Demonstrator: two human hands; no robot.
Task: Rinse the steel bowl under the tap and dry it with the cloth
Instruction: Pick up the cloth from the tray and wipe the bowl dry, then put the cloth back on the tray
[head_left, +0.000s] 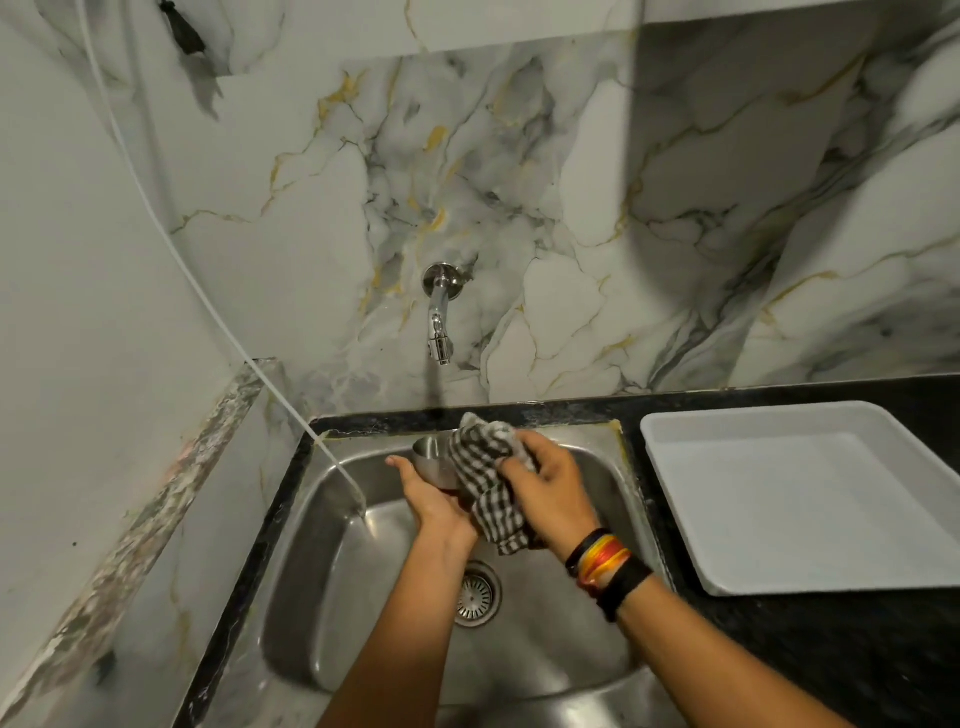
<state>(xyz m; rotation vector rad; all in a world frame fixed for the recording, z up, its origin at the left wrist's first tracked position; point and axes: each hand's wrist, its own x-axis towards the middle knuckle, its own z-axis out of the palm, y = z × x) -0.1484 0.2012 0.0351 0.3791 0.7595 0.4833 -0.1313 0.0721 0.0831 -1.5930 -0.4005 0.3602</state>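
The small steel bowl (432, 460) is held above the sink basin, cupped from below by my left hand (432, 500). My right hand (545, 486) grips a black-and-white checked cloth (485, 478) and presses it against the bowl's right side, so most of the bowl is hidden. The cloth's loose end hangs down between my wrists. The chrome tap (439, 317) juts from the marble wall above the bowl, and no water runs from it.
The steel sink (332, 582) has a round drain (475, 592) below my hands. A white tray (800, 493) lies on the black counter to the right. A thin white hose (291, 405) slants from the left wall into the sink.
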